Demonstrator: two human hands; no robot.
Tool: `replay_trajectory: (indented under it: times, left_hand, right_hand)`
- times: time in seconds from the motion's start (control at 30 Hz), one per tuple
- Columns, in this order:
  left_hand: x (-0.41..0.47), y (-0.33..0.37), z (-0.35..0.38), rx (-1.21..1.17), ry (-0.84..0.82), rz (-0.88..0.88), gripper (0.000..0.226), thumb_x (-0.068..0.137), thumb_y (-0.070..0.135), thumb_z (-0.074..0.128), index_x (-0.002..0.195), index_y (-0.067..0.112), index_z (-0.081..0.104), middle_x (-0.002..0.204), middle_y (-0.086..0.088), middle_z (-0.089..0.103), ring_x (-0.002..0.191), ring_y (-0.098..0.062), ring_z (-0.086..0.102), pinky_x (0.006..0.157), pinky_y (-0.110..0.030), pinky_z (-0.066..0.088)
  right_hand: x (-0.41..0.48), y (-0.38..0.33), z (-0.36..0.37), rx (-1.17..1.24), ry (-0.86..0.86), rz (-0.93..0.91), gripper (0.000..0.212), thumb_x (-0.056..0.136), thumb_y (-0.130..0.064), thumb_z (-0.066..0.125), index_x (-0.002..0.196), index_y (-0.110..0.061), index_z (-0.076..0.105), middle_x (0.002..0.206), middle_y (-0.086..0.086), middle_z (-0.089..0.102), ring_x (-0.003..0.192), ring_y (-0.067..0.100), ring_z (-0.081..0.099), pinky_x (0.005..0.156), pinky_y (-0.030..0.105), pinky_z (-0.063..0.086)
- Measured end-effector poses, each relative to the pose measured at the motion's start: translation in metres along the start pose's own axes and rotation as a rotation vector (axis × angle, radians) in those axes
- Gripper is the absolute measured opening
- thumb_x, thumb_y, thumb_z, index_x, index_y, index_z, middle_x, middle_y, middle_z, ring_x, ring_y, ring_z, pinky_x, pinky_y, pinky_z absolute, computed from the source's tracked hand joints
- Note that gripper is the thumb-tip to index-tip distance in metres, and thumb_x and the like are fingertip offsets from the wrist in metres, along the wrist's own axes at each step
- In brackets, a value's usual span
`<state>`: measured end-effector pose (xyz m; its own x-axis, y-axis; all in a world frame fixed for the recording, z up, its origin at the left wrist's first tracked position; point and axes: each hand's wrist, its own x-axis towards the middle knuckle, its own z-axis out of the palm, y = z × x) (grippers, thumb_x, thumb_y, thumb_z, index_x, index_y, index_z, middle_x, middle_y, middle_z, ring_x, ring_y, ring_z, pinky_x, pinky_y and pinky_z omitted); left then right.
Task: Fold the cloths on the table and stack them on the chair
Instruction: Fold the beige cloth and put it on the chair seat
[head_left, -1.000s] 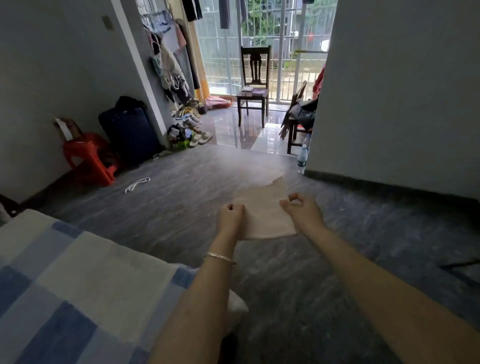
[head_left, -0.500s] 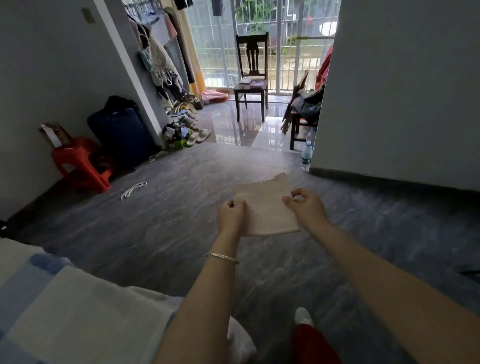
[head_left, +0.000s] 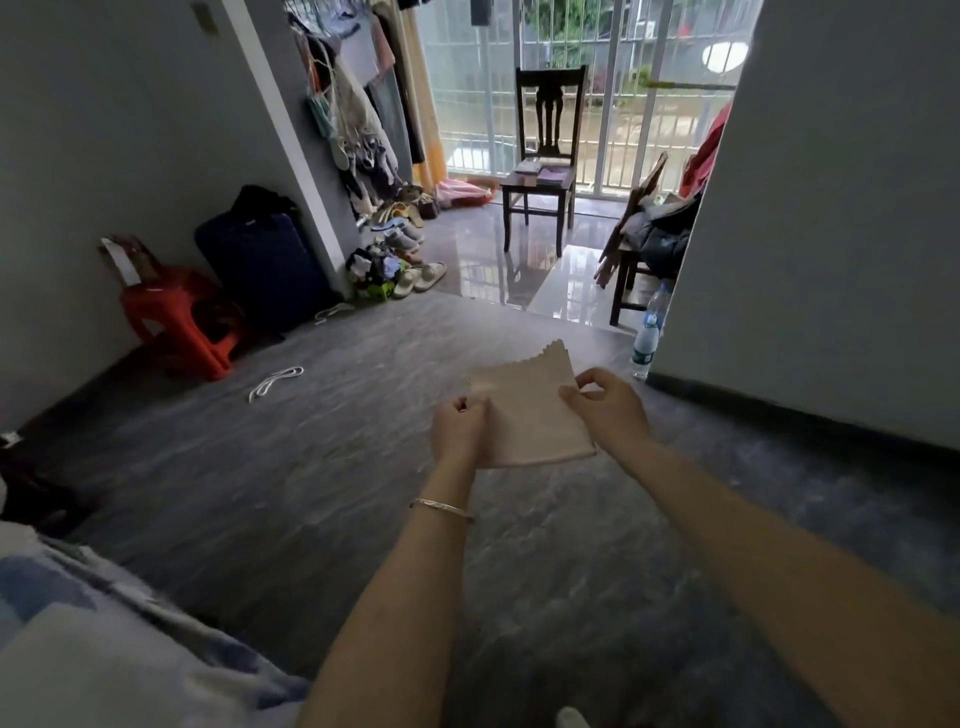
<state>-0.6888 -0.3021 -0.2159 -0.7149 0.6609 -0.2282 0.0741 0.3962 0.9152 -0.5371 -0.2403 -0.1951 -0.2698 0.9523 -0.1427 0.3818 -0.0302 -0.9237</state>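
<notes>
A folded beige cloth (head_left: 530, 410) with a zigzag far edge is held out in the air above the grey floor. My left hand (head_left: 460, 428) grips its left edge and my right hand (head_left: 608, 408) pinches its right edge. Far ahead, by the barred glass door, stands a dark wooden chair (head_left: 543, 179) with a few folded cloths (head_left: 540, 172) lying on its seat. The table is not in view.
A blue-and-white checked blanket (head_left: 88, 649) fills the lower left. A red stool (head_left: 179, 319) and a dark suitcase (head_left: 260, 260) stand by the left wall, beside shoes (head_left: 400, 260). A water bottle (head_left: 645, 345) and a grey wall (head_left: 831, 208) are on the right; a second laden chair (head_left: 649, 244) stands behind.
The view has moved forward towards the chair, and the blanket has slid down and left out of the frame. Both hands keep the same hold on the cloth.
</notes>
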Motion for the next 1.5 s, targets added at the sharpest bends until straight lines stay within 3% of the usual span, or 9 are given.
replay_trajectory:
  times: [0.3, 0.43, 0.53, 0.67, 0.83, 1.03, 1.2, 1.37, 1.5]
  left_hand:
    - [0.067, 0.030, 0.036, 0.016, 0.053, -0.017, 0.034, 0.086, 0.024, 0.056, 0.054, 0.018, 0.046, 0.068, -0.009, 0.051, 0.072, -0.020, 0.044, 0.064, -0.028, 0.032]
    - [0.097, 0.039, 0.038, 0.000, 0.064, -0.027, 0.020, 0.089, 0.020, 0.055, 0.071, 0.012, 0.061, 0.080, -0.012, 0.058, 0.077, -0.018, 0.049, 0.067, -0.028, 0.034]
    - [0.127, 0.043, 0.038, 0.028, 0.079, -0.022, 0.024, 0.089, 0.020, 0.055, 0.067, 0.010, 0.059, 0.091, -0.024, 0.065, 0.079, -0.025, 0.054, 0.067, -0.028, 0.033]
    - [0.174, 0.050, 0.038, 0.056, 0.068, -0.010, 0.019, 0.088, 0.021, 0.056, 0.074, 0.010, 0.062, 0.086, -0.024, 0.064, 0.081, -0.029, 0.056, 0.066, -0.028, 0.033]
    - [0.241, 0.068, 0.036, 0.058, 0.035, -0.001, 0.026, 0.089, 0.024, 0.056, 0.095, 0.002, 0.068, 0.100, -0.019, 0.069, 0.094, -0.032, 0.061, 0.071, -0.030, 0.040]
    - [0.314, 0.084, 0.032, 0.036, -0.036, 0.013, 0.030, 0.088, 0.022, 0.056, 0.059, 0.019, 0.053, 0.080, -0.009, 0.059, 0.077, -0.022, 0.051, 0.069, -0.029, 0.038]
    - [0.361, 0.096, 0.037, 0.022, -0.059, 0.027, 0.018, 0.088, 0.023, 0.056, 0.073, 0.013, 0.058, 0.081, -0.007, 0.059, 0.078, -0.022, 0.051, 0.072, -0.029, 0.039]
    - [0.403, 0.104, 0.051, 0.040, -0.071, 0.016, 0.033, 0.089, 0.022, 0.056, 0.057, 0.023, 0.046, 0.081, -0.008, 0.055, 0.078, -0.021, 0.049, 0.071, -0.028, 0.038]
    - [0.439, 0.111, 0.065, 0.031, -0.085, 0.007, 0.028, 0.088, 0.023, 0.056, 0.062, 0.016, 0.051, 0.071, -0.006, 0.053, 0.073, -0.021, 0.046, 0.067, -0.029, 0.037]
  right_hand:
    - [0.086, -0.006, -0.007, 0.001, -0.018, 0.000, 0.012, 0.085, -0.026, 0.064, 0.080, -0.019, 0.056, 0.087, 0.007, 0.066, 0.078, 0.022, 0.062, 0.064, 0.026, 0.044]
    - [0.122, -0.010, 0.007, 0.010, -0.035, 0.009, 0.013, 0.086, -0.028, 0.062, 0.078, -0.021, 0.054, 0.092, 0.008, 0.068, 0.082, 0.025, 0.064, 0.067, 0.028, 0.046]
    - [0.148, -0.014, 0.021, 0.000, -0.040, 0.015, 0.012, 0.088, -0.028, 0.061, 0.085, -0.018, 0.056, 0.093, 0.006, 0.066, 0.083, 0.024, 0.064, 0.069, 0.029, 0.048]
    - [0.186, -0.026, 0.040, 0.005, -0.047, 0.011, 0.013, 0.088, -0.028, 0.060, 0.089, -0.015, 0.056, 0.090, 0.004, 0.064, 0.081, 0.022, 0.063, 0.064, 0.027, 0.048]
    - [0.245, -0.045, 0.065, 0.017, -0.013, 0.018, 0.012, 0.087, -0.027, 0.062, 0.086, -0.016, 0.056, 0.088, 0.005, 0.066, 0.081, 0.022, 0.063, 0.065, 0.028, 0.049]
    - [0.303, -0.065, 0.093, 0.043, 0.045, 0.037, 0.009, 0.086, -0.026, 0.062, 0.081, -0.021, 0.056, 0.086, 0.003, 0.066, 0.078, 0.021, 0.063, 0.063, 0.027, 0.048]
    - [0.341, -0.077, 0.109, 0.043, 0.075, 0.038, 0.009, 0.087, -0.026, 0.060, 0.088, -0.017, 0.058, 0.083, 0.000, 0.065, 0.076, 0.017, 0.063, 0.060, 0.024, 0.047]
    - [0.382, -0.081, 0.114, 0.032, 0.082, 0.059, 0.010, 0.087, -0.026, 0.060, 0.089, -0.017, 0.059, 0.083, 0.000, 0.065, 0.071, 0.013, 0.061, 0.057, 0.021, 0.046]
    - [0.420, -0.085, 0.118, 0.029, 0.082, 0.068, 0.009, 0.086, -0.027, 0.060, 0.086, -0.018, 0.058, 0.085, 0.001, 0.066, 0.073, 0.015, 0.061, 0.056, 0.021, 0.044]
